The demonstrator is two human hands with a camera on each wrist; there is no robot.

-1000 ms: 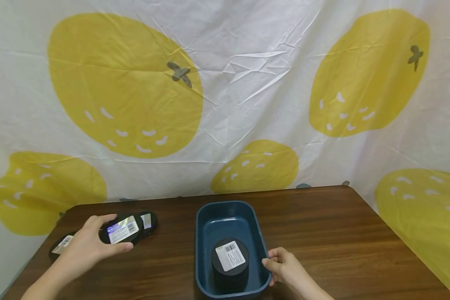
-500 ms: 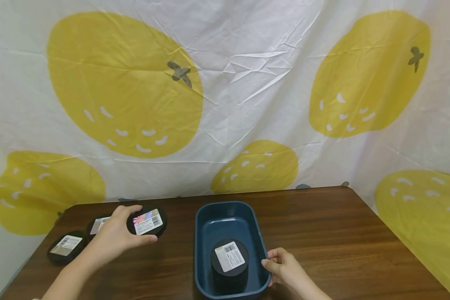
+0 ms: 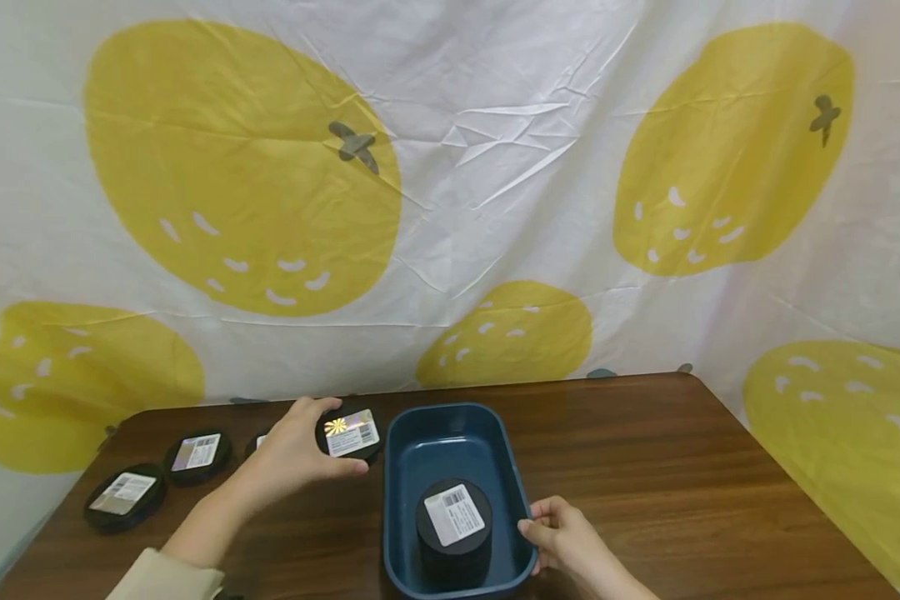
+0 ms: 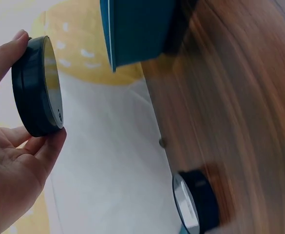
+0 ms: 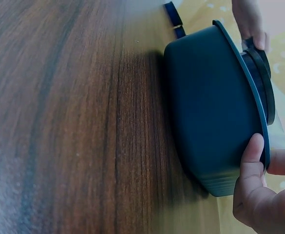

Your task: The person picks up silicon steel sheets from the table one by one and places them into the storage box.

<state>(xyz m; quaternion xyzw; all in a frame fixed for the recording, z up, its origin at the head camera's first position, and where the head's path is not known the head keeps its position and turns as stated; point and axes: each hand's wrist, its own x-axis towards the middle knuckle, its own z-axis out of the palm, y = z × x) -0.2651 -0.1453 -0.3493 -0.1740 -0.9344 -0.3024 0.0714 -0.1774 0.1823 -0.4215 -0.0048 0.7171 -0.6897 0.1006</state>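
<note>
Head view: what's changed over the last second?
The left hand has carried its gripped disc rightward to just left of the box in this view, exposing the far-left disc and its neighbour; a third disc is now partly hidden behind the hand. Nothing was released or newly grasped. The right hand still holds the box; the black cylinder inside stayed put.
</note>
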